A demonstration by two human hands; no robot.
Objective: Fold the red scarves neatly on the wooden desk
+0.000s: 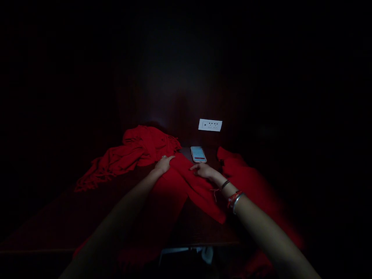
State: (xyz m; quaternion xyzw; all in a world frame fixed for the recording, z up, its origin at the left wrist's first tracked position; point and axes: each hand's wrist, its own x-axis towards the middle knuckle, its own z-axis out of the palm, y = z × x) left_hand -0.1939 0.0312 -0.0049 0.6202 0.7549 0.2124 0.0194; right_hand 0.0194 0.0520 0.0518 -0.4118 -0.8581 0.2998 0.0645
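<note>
A long piece of red cloth (177, 190) lies across the dark tabletop (200, 228), one part hanging toward the front edge and another spreading to the right. My left hand (163, 164), with a ring on a finger, is closed on its left side near the far end, thumb laid over the fabric. Over the cloth's right side is my right hand (202, 170), fingertips pointing left, index finger and thumb apart. Bracelets circle my right wrist. Just beyond that hand a phone (198, 154) rests face up, its screen lit.
At the back left a fringed red scarf (142, 145) lies in a crumpled heap. More red fabric (247, 178) covers the right side. A white socket plate (210, 124) is fixed to the dark back wall. Pale objects (207, 255) show below the table's front edge. Surroundings are very dark.
</note>
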